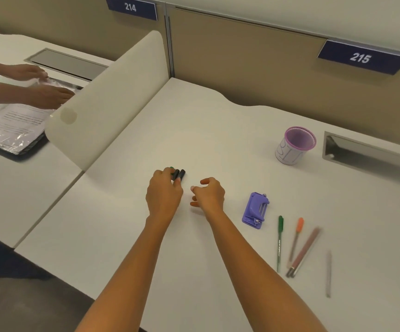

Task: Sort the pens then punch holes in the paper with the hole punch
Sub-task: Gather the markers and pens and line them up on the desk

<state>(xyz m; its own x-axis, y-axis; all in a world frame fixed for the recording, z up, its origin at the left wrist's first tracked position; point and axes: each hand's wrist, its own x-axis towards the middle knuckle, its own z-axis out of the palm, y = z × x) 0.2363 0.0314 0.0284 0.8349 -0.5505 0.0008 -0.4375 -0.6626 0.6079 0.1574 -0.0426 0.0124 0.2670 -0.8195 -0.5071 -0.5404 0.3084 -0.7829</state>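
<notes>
My left hand [164, 191] is closed around a small bundle of dark pens [178, 174]; their black ends and one green tip stick out past my fingers. Just to the right, my right hand [208, 194] hovers with fingers curled and apart, holding nothing. A purple hole punch [255, 210] lies on the white desk [194, 130] to the right of my right hand. Beyond it lie a green pen [279, 240], an orange-capped pen [296, 237], a pinkish pen [305, 250] and a grey pen [328, 274]. A purple mesh pen cup [294, 146] stands at the back right. No paper shows on this desk.
A cream divider panel [103, 99] separates this desk from the left one, where another person's hands [38, 85] handle papers in a plastic sleeve. A recessed metal cable tray [371, 152] sits at the far right. Beige partition walls carry signs 214 and 215.
</notes>
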